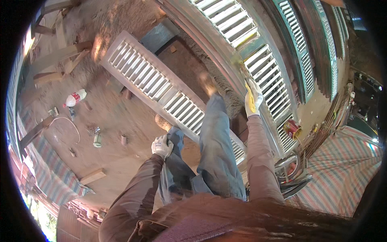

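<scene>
My right hand (pixel 253 98), in a white glove with yellow on it, reaches to the edge of a slatted shutter panel (pixel 276 94). It closes around what looks like a paintbrush (pixel 243 71), partly hidden and blurred, whose tip is at the panel's frame. My left hand (pixel 162 147), in a white knit glove, rests against my left knee with its fingers curled in and nothing visible in them. Below lies a pale slatted shutter (pixel 161 89), set across a support and partly covered by my right leg.
More green shutters (pixel 300 52) lean at the right. A red pail (pixel 292 129) stands beside the near panel, close to a striped tarp (pixel 336 169). On the dirt floor at left are a bottle with a red label (pixel 75 97), a small jar (pixel 97 138) and a wood block (pixel 92 176).
</scene>
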